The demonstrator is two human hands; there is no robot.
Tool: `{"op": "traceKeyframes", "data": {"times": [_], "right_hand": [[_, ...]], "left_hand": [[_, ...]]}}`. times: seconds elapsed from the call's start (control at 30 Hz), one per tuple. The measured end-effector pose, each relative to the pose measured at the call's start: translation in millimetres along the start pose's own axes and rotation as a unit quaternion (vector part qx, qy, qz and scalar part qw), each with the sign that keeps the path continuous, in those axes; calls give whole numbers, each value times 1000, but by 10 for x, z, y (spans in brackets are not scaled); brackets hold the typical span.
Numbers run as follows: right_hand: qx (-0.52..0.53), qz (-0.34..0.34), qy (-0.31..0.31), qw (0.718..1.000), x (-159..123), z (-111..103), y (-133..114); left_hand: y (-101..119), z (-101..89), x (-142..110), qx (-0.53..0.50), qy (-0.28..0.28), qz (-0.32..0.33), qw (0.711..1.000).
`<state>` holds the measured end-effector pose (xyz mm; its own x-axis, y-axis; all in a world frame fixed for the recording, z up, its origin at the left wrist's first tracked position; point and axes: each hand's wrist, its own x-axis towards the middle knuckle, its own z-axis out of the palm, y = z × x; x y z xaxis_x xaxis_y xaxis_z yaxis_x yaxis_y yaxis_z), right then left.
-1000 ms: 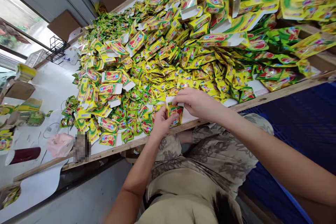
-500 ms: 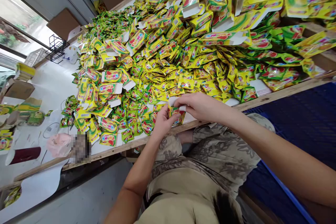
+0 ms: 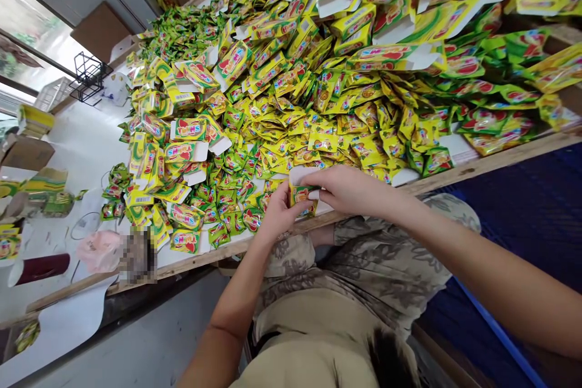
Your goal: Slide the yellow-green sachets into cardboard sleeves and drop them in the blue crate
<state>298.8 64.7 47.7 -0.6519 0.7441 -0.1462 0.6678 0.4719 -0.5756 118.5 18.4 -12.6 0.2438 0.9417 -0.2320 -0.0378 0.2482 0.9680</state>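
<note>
A small yellow and green printed carton (image 3: 300, 194) with a white open flap is between my hands at the table's front edge. My left hand (image 3: 279, 213) grips its left side, thumb across the front. The fingers of my right hand (image 3: 334, 189) are closed at its white flaps on the upper right; part of the carton is hidden behind them. Just beyond lie many yellow sachets (image 3: 322, 140) and, to the left, green sachets (image 3: 234, 160). Similar cartons (image 3: 186, 151) with open white ends are piled on the left and farther back.
The table's wooden rim (image 3: 495, 160) runs along the front. On the left are a pink plastic bag (image 3: 97, 251), a dark red cup (image 3: 45, 268), a black wire rack (image 3: 88, 77) and a brown cardboard box (image 3: 27, 151). Blue slatted plastic (image 3: 536, 224) lies below on the right.
My right fingers have shifted slightly on the carton's flaps, with the thumb now higher, near the right flap. The carton stays in my left hand. The view has moved a little.
</note>
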Motion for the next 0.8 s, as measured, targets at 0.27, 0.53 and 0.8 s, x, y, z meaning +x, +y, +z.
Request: {"op": "traceKeyframes", "data": {"times": [0.27, 0.53, 0.8], "right_hand": [[314, 97, 216, 919, -37, 202, 147], [571, 154, 123, 797, 12, 391, 121], [695, 226, 11, 682, 176, 392, 167]], "left_hand": [[-85, -24, 6, -35, 27, -16, 999], [-78, -27, 16, -21, 54, -21, 998], [-63, -25, 17, 16, 47, -46, 998]]}}
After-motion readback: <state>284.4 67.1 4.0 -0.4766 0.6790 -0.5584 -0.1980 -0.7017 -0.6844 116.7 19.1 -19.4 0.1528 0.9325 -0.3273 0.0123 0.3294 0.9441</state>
